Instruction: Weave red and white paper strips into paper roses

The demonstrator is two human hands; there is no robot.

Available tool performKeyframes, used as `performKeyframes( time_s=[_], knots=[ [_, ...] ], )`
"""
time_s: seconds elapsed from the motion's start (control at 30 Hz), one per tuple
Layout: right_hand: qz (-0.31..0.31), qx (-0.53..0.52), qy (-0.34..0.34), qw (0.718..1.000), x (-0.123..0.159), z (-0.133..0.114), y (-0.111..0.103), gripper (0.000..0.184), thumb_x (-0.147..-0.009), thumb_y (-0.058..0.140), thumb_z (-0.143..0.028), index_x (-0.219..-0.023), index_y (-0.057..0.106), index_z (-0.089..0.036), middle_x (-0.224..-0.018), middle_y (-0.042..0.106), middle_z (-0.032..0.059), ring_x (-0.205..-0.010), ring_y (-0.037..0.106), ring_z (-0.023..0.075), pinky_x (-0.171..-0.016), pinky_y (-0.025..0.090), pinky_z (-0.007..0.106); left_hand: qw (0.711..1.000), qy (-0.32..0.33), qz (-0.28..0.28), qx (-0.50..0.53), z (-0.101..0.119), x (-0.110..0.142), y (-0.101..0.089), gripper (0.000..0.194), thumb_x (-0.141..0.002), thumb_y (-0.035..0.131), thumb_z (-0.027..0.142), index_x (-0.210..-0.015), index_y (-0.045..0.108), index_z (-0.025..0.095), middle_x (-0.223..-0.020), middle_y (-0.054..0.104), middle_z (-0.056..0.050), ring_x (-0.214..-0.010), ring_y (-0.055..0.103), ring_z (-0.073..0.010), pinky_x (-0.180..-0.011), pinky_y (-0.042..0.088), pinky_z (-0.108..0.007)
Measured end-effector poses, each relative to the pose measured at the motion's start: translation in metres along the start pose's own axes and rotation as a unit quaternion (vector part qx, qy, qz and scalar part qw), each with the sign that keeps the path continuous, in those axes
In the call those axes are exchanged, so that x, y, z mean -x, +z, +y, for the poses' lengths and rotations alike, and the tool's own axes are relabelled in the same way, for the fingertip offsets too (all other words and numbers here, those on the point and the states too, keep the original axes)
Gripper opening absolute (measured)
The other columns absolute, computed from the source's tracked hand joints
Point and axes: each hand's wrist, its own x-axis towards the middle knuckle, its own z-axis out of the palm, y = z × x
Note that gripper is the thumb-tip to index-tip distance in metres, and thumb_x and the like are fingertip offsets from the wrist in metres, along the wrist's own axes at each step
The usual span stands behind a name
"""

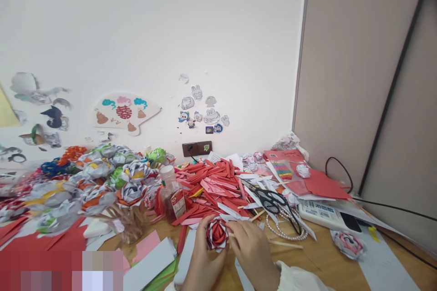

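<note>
Flower (217,233) of folded red and white paper sits above the near edge of the table (303,266), gripped by the left hand (204,254). Bent fingers of the right hand (251,245) touch its right edge; whether they pinch anything, I cannot tell. Behind lie folded red strips (213,184), beside a bottle (173,200) whose red-and-white label is too small to read. Blue print on a white box (321,213) is equally unclear. On the wall, a fan-shaped cutout (148,117) bears a red "囍".
</note>
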Motion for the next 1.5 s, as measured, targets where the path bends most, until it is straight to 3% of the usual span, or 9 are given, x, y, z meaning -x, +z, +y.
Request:
performKeyframes(
  time_s=[0.33,0.8,1.1,1.5],
  knots=[
    [-0.009,-0.032,0.035,0.999,-0.0015,-0.0007,-0.0006,0.033,-0.095,0.028,-0.025,-0.084,0.06,-0.02,-0.066,0.063,0.0012,-0.059,0.057,0.0165,-0.054,0.036,0.027,1.0,-0.014,-0.011,0.01,0.0006,-0.0002,-0.001,0.047,-0.071,0.058,0.025,-0.115,0.04,0.019,-0.118,0.052,-0.014,-0.115,0.05,-0.0281,-0.098,0.039,-0.047],
    [-0.014,-0.011,0.03,0.999,0.0006,0.0008,0.0025,0.042,-0.097,0.022,-0.024,-0.076,0.058,-0.02,-0.062,0.059,0.0011,-0.056,0.055,0.0162,-0.053,0.034,0.027,1.0,-0.009,-0.006,0.0,-0.0016,-0.0005,-0.0007,0.049,-0.07,0.059,0.023,-0.116,0.041,0.018,-0.12,0.053,-0.015,-0.116,0.049,-0.0292,-0.099,0.038,-0.048],
    [0.007,-0.004,0.039,0.999,-0.0024,0.0001,-0.0022,0.034,-0.096,0.027,-0.026,-0.082,0.057,-0.02,-0.065,0.061,0.0009,-0.057,0.056,0.0163,-0.053,0.034,0.027,1.0,-0.012,-0.025,0.008,0.0014,0.0006,-0.0019,0.05,-0.069,0.06,0.022,-0.115,0.04,0.02,-0.118,0.053,-0.012,-0.114,0.051,-0.0276,-0.098,0.04,-0.046],
    [0.0,-0.035,0.026,0.999,-0.002,-0.0029,-0.0023,0.028,-0.093,0.034,-0.024,-0.079,0.059,-0.021,-0.063,0.061,0.0002,-0.059,0.057,0.0155,-0.056,0.037,0.025,1.0,-0.007,0.001,-0.008,0.0015,-0.0017,-0.0019,0.045,-0.067,0.057,0.017,-0.111,0.046,0.019,-0.113,0.057,-0.011,-0.11,0.054,-0.0269,-0.097,0.041,-0.046]
  ],
)
